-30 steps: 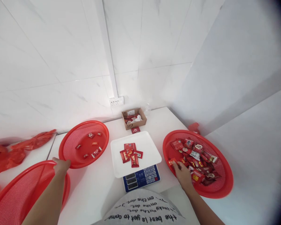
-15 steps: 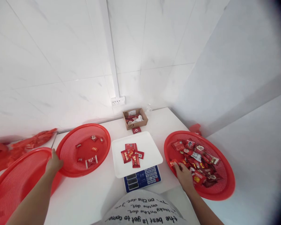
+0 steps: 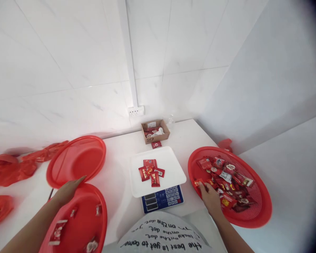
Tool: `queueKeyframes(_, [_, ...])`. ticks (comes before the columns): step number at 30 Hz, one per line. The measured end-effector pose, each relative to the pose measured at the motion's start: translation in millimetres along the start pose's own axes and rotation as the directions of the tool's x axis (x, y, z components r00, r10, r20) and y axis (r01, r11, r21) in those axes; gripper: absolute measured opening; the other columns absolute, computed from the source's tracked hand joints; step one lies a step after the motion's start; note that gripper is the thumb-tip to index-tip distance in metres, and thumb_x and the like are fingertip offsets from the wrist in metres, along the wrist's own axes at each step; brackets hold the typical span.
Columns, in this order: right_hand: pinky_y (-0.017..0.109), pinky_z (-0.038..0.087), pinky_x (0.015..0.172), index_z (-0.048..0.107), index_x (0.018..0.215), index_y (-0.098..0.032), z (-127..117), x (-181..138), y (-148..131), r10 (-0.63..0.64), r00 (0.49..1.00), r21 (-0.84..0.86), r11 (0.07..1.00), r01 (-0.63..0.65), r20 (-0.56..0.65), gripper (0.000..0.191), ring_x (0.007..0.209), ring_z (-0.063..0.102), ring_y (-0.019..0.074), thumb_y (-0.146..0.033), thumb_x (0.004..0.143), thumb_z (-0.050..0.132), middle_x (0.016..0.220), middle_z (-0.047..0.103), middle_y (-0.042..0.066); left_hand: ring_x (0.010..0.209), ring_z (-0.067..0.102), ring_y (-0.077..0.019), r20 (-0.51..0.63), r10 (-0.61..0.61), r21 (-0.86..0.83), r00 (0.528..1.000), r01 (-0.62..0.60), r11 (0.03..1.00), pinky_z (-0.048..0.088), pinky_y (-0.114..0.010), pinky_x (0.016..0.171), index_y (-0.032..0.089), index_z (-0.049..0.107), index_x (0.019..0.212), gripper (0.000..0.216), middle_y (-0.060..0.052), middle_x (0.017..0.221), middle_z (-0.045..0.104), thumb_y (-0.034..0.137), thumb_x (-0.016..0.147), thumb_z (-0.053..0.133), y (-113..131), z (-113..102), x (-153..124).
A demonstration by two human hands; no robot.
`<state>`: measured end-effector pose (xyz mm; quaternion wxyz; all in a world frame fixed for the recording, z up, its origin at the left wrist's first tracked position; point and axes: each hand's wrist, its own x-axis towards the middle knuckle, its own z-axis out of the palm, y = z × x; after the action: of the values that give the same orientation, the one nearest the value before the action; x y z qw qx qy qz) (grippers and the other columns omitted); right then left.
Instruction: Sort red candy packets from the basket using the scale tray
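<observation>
The right hand (image 3: 212, 200) is reaching into the full basket (image 3: 265, 211) at the right. Its fingers are bending down onto the sweets (image 3: 226, 179) at the near edge, but I cannot tell if it is gripping one. The left hand (image 3: 68, 189) is lying flat and open on the rim of the near basket (image 3: 86, 225) at the lower left, maybe to steady it. An empty basket (image 3: 79, 163) is sitting just behind. In the middle, the tray (image 3: 171, 168) is holding a few more on the scale (image 3: 162, 198), likely for weighing.

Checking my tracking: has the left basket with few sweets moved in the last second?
Yes. The basket with few sweets came nearer: it sat beside the white scale tray, now it lies closer in than the tray, at the left hand.
</observation>
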<state>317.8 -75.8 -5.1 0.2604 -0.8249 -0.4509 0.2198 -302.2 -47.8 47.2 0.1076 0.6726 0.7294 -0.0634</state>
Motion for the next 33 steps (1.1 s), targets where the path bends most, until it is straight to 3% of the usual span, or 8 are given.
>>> queueKeyframes(3, [0.033,0.042,0.065,0.056,0.071,-0.021,-0.6,-0.1,-1.3,0.018,1.0,-0.005,1.0,-0.018,0.012,0.045,0.072,0.059,0.0235,-0.059,0.072,0.033,0.075,0.067,0.011,0.117,0.05,-0.0217,0.06,0.108,0.077,0.992,-0.113,0.991,0.031,-0.037,0.103,0.018,0.054,0.121,0.063,-0.007,0.12,0.06,0.003,0.064,0.035,6.7,0.6,9.4])
queueKeyframes(6, [0.033,0.042,0.067,0.056,0.072,-0.021,-2.3,-1.3,-4.5,0.034,0.999,-0.001,0.999,-0.034,0.021,0.044,0.073,0.059,0.0237,-0.058,0.072,0.033,0.076,0.066,0.01,0.128,0.036,-0.0247,-0.018,0.052,0.14,0.999,-0.049,0.989,0.022,-0.045,0.107,0.013,0.052,0.123,0.063,-0.01,0.128,0.054,0.001,0.064,0.034,19.5,1.6,14.0])
queueKeyframes(9, [0.033,0.042,0.068,0.056,0.073,-0.02,-3.5,-2.2,-6.8,0.053,0.998,0.008,0.999,-0.053,0.022,0.043,0.073,0.059,0.0233,-0.057,0.071,0.034,0.077,0.066,0.01,0.13,0.033,-0.0268,-0.06,0.001,0.124,0.998,0.006,0.992,0.024,-0.05,0.105,0.015,0.052,0.123,0.058,-0.009,0.129,0.052,0.003,0.07,0.033,36.5,0.7,12.0])
queueKeyframes(16, [0.033,0.042,0.067,0.058,0.074,-0.02,-1.3,-1.2,-2.9,0.02,1.0,0.007,1.0,-0.02,0.005,0.045,0.074,0.059,0.0233,-0.057,0.072,0.034,0.078,0.066,0.011,0.124,0.042,-0.0226,0.003,0.333,0.023,0.943,-0.333,0.943,0.015,-0.045,0.11,0.025,0.055,0.121,0.043,-0.005,0.126,0.056,0.043,0.084,0.039,76.4,6.0,0.5])
queueKeyframes(25, [0.032,0.041,0.067,0.059,0.076,-0.018,-1.2,-1.4,-1.2,0.019,1.0,0.032,0.999,-0.019,0.01,0.046,0.074,0.058,0.0231,-0.057,0.073,0.034,0.076,0.066,0.011,0.106,0.056,-0.0231,-0.02,0.215,-0.039,0.976,-0.216,0.976,0.028,-0.044,0.103,0.02,0.055,0.118,0.042,-0.008,0.116,0.062,0.034,0.09,0.027,117.9,8.0,29.3])
queueKeyframes(29, [0.032,0.041,0.066,0.058,0.076,-0.019,-1.9,-1.6,-1.0,0.01,1.0,0.033,0.999,-0.011,0.026,0.046,0.072,0.058,0.0229,-0.057,0.073,0.033,0.073,0.066,0.01,0.121,0.043,-0.0258,-0.171,0.172,-0.037,0.97,-0.181,0.983,0.026,-0.045,0.104,0.014,0.05,0.123,0.042,-0.013,0.126,0.053,0.028,0.09,0.027,156.0,15.3,36.1])
queueKeyframes(31, [0.032,0.04,0.067,0.058,0.076,-0.019,-2.7,-2.1,-2.2,0.019,0.999,0.032,0.999,-0.02,0.031,0.046,0.072,0.057,0.0226,-0.057,0.073,0.033,0.074,0.066,0.01,0.128,0.034,-0.0266,-0.251,0.224,-0.063,0.942,-0.247,0.967,0.022,-0.045,0.106,0.013,0.047,0.125,0.043,-0.014,0.132,0.048,0.03,0.09,0.03,184.2,23.0,35.7])
queueKeyframes(33, [0.032,0.04,0.069,0.058,0.077,-0.019,-3.3,-2.6,-3.7,0.013,1.0,0.04,0.999,-0.013,0.019,0.046,0.073,0.057,0.0224,-0.057,0.073,0.033,0.077,0.066,0.01,0.13,0.031,-0.0261,-0.24,0.322,-0.121,0.916,-0.358,0.926,0.022,-0.044,0.107,0.015,0.046,0.126,0.044,-0.013,0.134,0.045,0.034,0.09,0.032,216.7,31.7,33.8])
